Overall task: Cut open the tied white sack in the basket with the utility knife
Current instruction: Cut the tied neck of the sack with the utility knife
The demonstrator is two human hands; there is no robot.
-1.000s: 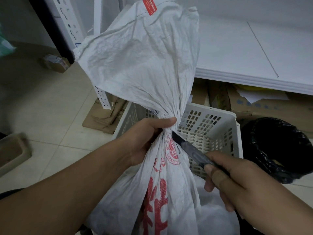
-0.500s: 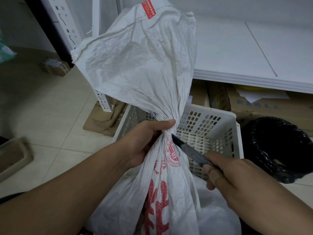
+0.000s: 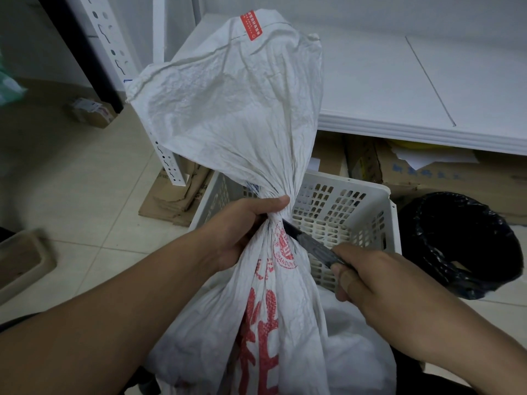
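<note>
The white sack [image 3: 228, 109] stands in the white slotted basket [image 3: 356, 184] on the floor, its loose top flaring up above a tightly gathered neck; the tie itself is hidden in the folds. The left hand [image 3: 242, 223] has its grip wrapped round that neck, thumb over the top, which I take to be for holding the cloth taut and steady so the blade has something firm to bite on. The right hand [image 3: 379, 280] has its grip closed round the handle of the utility knife [image 3: 310, 243]; the blade slants up and leftward, and its tip meets the neck just beneath the left thumb. I cannot tell whether it has bitten into the cloth; no opening shows, so the cut looks barely begun, if at all. The edge sits very near that thumb, so a slip is the 1 real danger here. A black bin bag [image 3: 462, 243] sits just right of the basket; flattened cardboard [image 3: 171, 201] lies on the floor tiles to its left.
</note>
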